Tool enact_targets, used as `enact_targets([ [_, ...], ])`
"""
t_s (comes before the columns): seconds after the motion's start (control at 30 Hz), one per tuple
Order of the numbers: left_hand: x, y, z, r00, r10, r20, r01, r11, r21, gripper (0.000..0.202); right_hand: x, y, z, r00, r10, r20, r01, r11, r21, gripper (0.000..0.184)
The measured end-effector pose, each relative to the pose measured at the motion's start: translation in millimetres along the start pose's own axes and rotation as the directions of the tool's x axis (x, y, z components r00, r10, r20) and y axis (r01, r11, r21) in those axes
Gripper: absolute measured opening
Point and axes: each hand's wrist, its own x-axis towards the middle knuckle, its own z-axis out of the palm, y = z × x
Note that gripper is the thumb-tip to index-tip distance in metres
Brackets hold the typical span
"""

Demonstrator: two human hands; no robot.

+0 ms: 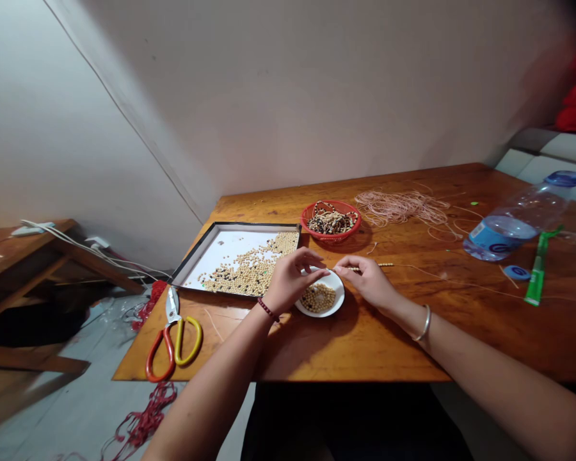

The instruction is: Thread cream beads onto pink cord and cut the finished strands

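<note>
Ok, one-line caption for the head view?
Right hand pinches a beaded cord by a white dish of beads, left hand over the dish, near a bead tray.

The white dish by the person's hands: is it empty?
No, the white dish holds a small heap of pale round beads.

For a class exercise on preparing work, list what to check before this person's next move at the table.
1. Pale beads in the small white dish: ok, just below the left hand.
2. Beaded cord in the right hand: ok, pinched in the fingers.
3. Anything between the left fingertips: cannot tell, too small to see.
4. Loose beads in the black-rimmed tray: ok, beside the dish.
5. Red-and-yellow-handled scissors: ok, lying on the table near the tray.
</note>
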Motion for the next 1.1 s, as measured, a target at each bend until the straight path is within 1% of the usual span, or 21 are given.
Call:
enact_targets([
  [0.37,-0.1,0.5,0.2,1.0,-0.001,-0.01,0.001,1.0,0.018,0.03,0.0,-4.9,-0.2,1.0,0.007,-0.002,-0.007,1.0,-0.002,0.026],
  [0.53,0.0,-1.6,0.2,1.0,0.018,-0.008,-0.018,0.999,0.035,0.032,-0.4,-4.4,0.6,0.999,0.008,0.032,-0.008,1.0,-0.005,0.026],
  [0.73,-0.2,-2.5,0.6,0.999,0.039,-0.008,-0.039,0.998,0.056,0.029,0.5,-2.9,0.6,1.0,-0.009,-0.01,0.009,1.0,0.011,0.025],
  [1.1,0.2,0.6,0.8,1.0,0.012,-0.006,-0.012,1.0,0.006,0.027,0.6,-3.4,0.2,1.0,-0.012,-0.018,0.012,1.0,0.015,0.022],
])
